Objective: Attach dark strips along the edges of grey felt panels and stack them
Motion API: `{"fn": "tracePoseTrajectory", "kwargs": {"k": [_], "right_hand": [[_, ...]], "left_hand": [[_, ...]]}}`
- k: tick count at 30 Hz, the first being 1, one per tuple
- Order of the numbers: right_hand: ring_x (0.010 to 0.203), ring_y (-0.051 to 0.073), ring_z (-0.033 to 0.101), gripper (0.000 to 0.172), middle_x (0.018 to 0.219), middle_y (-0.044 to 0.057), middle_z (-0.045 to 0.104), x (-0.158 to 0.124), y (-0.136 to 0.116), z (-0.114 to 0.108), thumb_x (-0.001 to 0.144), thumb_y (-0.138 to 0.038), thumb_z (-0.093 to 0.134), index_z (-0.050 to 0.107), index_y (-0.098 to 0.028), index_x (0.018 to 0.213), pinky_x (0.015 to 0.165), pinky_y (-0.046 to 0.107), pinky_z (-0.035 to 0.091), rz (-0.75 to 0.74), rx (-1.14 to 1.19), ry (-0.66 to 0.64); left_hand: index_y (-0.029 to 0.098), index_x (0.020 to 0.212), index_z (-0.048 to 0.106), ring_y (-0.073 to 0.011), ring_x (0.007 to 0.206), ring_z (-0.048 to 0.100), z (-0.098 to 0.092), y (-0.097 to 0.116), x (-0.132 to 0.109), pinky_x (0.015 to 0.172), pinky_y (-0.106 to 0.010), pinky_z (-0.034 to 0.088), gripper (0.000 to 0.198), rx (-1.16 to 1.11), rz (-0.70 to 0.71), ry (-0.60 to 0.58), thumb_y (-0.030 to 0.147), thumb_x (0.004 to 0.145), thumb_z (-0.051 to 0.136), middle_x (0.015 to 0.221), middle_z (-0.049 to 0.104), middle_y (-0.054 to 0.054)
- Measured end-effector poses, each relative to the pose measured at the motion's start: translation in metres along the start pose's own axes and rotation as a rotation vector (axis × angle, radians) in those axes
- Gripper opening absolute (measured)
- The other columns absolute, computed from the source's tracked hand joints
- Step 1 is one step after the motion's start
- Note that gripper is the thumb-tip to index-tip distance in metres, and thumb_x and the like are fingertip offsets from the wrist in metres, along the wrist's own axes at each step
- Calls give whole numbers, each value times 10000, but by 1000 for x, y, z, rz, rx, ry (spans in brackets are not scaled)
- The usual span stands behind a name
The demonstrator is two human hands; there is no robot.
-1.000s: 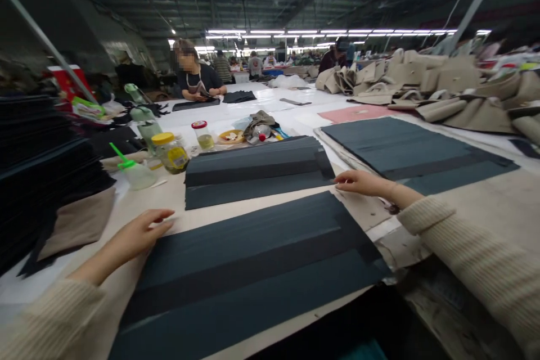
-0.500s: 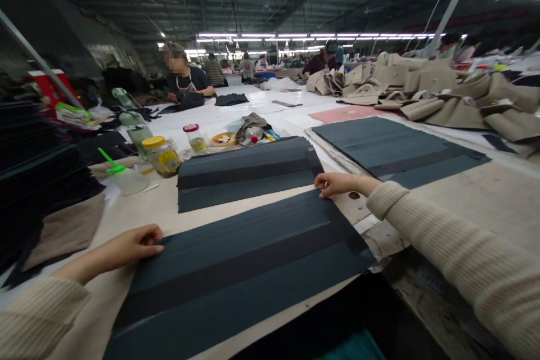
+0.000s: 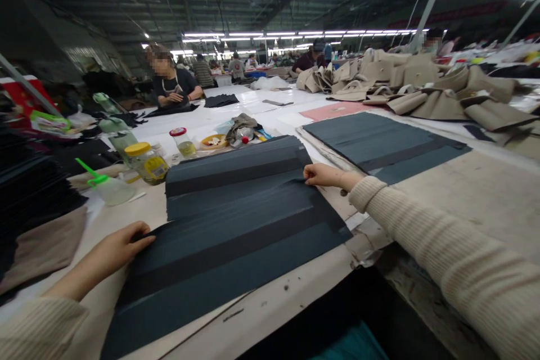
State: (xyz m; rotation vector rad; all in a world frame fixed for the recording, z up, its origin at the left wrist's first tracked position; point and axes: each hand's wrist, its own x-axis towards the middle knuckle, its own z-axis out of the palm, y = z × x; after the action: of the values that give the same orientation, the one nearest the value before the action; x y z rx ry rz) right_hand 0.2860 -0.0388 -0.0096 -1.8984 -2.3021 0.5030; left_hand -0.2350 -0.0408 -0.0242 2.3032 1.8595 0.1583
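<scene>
A dark blue-green sheet with a black band across it (image 3: pixel 228 261) lies before me, its far edge lifted a little off the table. My left hand (image 3: pixel 126 244) pinches its far left corner between thumb and fingers. At the far right corner, my right hand (image 3: pixel 323 175) grips the same sheet. Just beyond is a stack of similar banded sheets (image 3: pixel 236 171), partly covered by the raised edge. Another pile of dark sheets (image 3: pixel 379 138) lies to the right of my right hand.
On the left stand a squeeze bottle with a green spout (image 3: pixel 108 187), a yellow-lidded jar (image 3: pixel 148 164) and a red-lidded jar (image 3: pixel 183 142). Beige leather-like pieces (image 3: pixel 422 81) are heaped at the back right. A co-worker (image 3: pixel 171 81) works across the table.
Both hands have lifted the sheet's far edge and moved it away from me, so it now overlaps the stack behind. More tabletop shows along the near edge. The view has shifted slightly right.
</scene>
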Motion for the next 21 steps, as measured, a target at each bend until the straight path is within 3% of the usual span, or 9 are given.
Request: {"fn": "tracePoseTrajectory", "kwargs": {"k": [3, 5, 7, 9, 12, 14, 17, 21], "right_hand": [[803, 157, 540, 277, 934, 61, 605, -6, -1, -4, 711, -187, 567, 572, -153, 986, 696, 242, 405, -10, -37, 78], [897, 176, 533, 327, 1049, 85, 580, -17, -2, -7, 736, -216, 567, 560, -149, 1056, 777, 259, 396, -33, -57, 138], [894, 173, 543, 301, 1053, 88, 579, -34, -6, -8, 786, -251, 527, 569, -146, 1065, 796, 264, 397, -67, -74, 197], [861, 169, 560, 271, 996, 83, 597, -53, -14, -6, 822, -279, 490, 593, -145, 1034, 785, 268, 410, -137, -103, 226], [911, 185, 557, 261, 986, 86, 599, -77, -36, 4, 841, -290, 474, 607, -154, 1020, 812, 286, 409, -297, -174, 179], [929, 193, 554, 263, 994, 90, 597, -87, -54, 13, 851, -294, 461, 601, -158, 1026, 813, 296, 412, -393, -216, 125], [890, 191, 564, 255, 976, 89, 598, -93, -83, 27, 862, -290, 440, 586, -157, 1022, 773, 297, 426, -493, -267, 73], [839, 186, 570, 208, 911, 88, 598, -86, -121, 48, 860, -241, 434, 576, -147, 979, 735, 296, 427, -626, -370, 56]], "left_hand": [[205, 867, 537, -204, 863, 563, -5, 16, 11, 830, -330, 428, 272, 53, 120, 50, 417, 737, 425, 897, 631, -27], [183, 1004, 522, -238, 978, 536, -4, 41, 13, 904, -382, 390, 358, 59, 204, 143, 418, 754, 421, 1039, 599, -78], [177, 1059, 514, -242, 999, 533, 0, 79, 10, 903, -385, 399, 380, 8, 298, 138, 414, 789, 391, 1064, 587, -93], [195, 1058, 531, -220, 983, 546, 6, 126, 3, 884, -357, 426, 353, -60, 432, 60, 408, 825, 372, 1066, 588, -77], [210, 1071, 543, -194, 988, 543, 16, 191, -12, 898, -341, 427, 294, -43, 626, -10, 336, 852, 391, 1089, 580, -55], [210, 1086, 536, -186, 998, 536, 22, 218, -23, 895, -331, 429, 276, -17, 682, -19, 302, 863, 400, 1099, 576, -50], [206, 1127, 513, -189, 1024, 523, 31, 230, -39, 894, -331, 430, 295, 21, 704, -15, 310, 863, 430, 1137, 562, -53], [196, 1188, 479, -208, 1092, 488, 40, 206, -59, 925, -356, 411, 358, 75, 652, 35, 342, 864, 437, 1222, 522, -70]]}}
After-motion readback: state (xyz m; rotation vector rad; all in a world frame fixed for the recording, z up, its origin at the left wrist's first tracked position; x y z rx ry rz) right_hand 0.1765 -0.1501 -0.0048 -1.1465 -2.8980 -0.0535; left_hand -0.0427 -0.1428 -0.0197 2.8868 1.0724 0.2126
